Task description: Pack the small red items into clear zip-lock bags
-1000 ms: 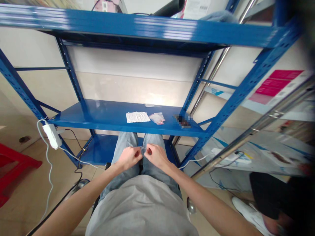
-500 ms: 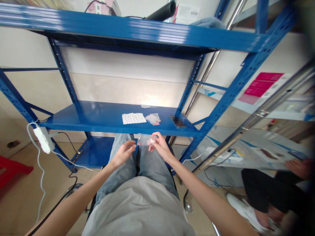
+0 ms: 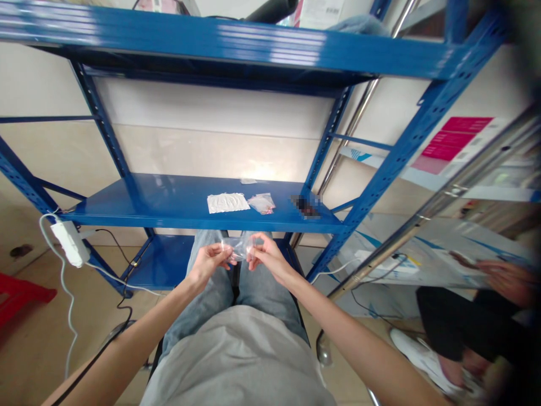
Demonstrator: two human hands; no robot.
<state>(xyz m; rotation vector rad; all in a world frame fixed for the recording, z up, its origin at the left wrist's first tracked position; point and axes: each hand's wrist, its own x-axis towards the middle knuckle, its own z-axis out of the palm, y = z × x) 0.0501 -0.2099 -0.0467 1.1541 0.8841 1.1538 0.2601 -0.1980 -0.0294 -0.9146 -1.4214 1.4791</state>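
A small clear plastic bag (image 3: 237, 248) is stretched between my hands above my knees. My left hand (image 3: 207, 262) pinches its left edge, and my right hand (image 3: 269, 259) grips its right side. Nothing inside the bag can be made out. Ahead on the blue steel shelf (image 3: 169, 203) lie a white textured sheet (image 3: 228, 203) and a small plastic bag with pink contents (image 3: 262, 203). A pixelated dark object (image 3: 305, 207) rests further right.
A white power strip (image 3: 70, 243) with cables hangs at the rack's left. A red stool (image 3: 21, 299) stands at far left. To the right sit a co-worker's hand (image 3: 507, 282), black-clad leg (image 3: 452, 321) and white shoe (image 3: 418, 361), beyond a chrome pole (image 3: 422, 225).
My hands have come closer together, and my left hand has closed on the bag's left edge. The bag is now spread between both hands. The view has shifted slightly.
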